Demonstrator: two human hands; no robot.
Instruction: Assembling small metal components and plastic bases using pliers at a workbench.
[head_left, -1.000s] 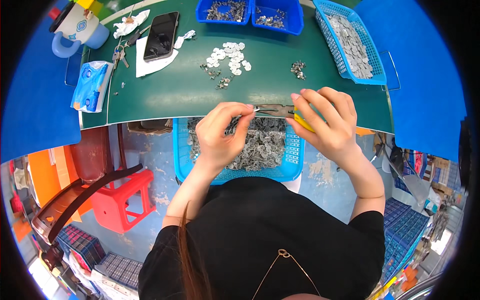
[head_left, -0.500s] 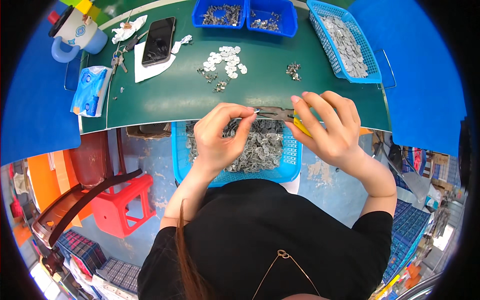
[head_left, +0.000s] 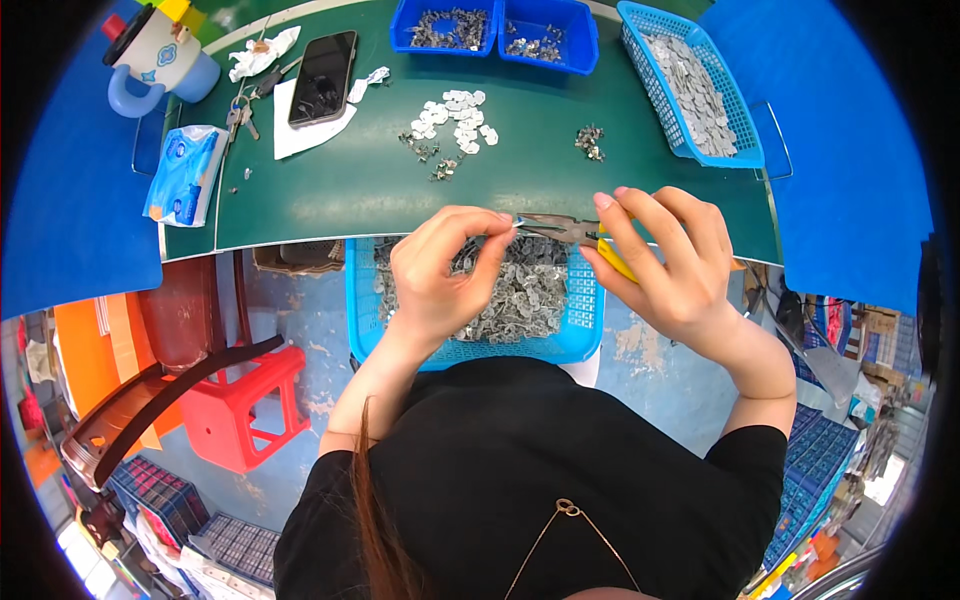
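Over the table's front edge, my right hand (head_left: 675, 255) is closed around the yellow handles of a pair of long-nosed pliers (head_left: 562, 228), whose jaws point left. My left hand (head_left: 445, 265) pinches a small metal piece (head_left: 517, 222) between thumb and forefinger, right at the plier tips. The piece is too small to make out fully. Below both hands stands a light-blue basket (head_left: 475, 352) full of small grey metal parts (head_left: 525, 300). Ahead on the green table (head_left: 330, 195) lie a group of flat white pieces (head_left: 455, 118) and little heaps of metal clips (head_left: 590, 142).
Two blue bins (head_left: 548, 62) of small metal parts stand at the far edge. A blue basket (head_left: 742, 150) of flat grey pieces is at the right. On the left are a phone (head_left: 323, 80), keys (head_left: 240, 118), a tissue pack (head_left: 187, 175) and a mug (head_left: 165, 60). A red stool (head_left: 225, 425) stands lower left.
My right hand and the pliers have shifted slightly right, and the jaws now slant a little more. My left hand keeps its pinch in nearly the same place.
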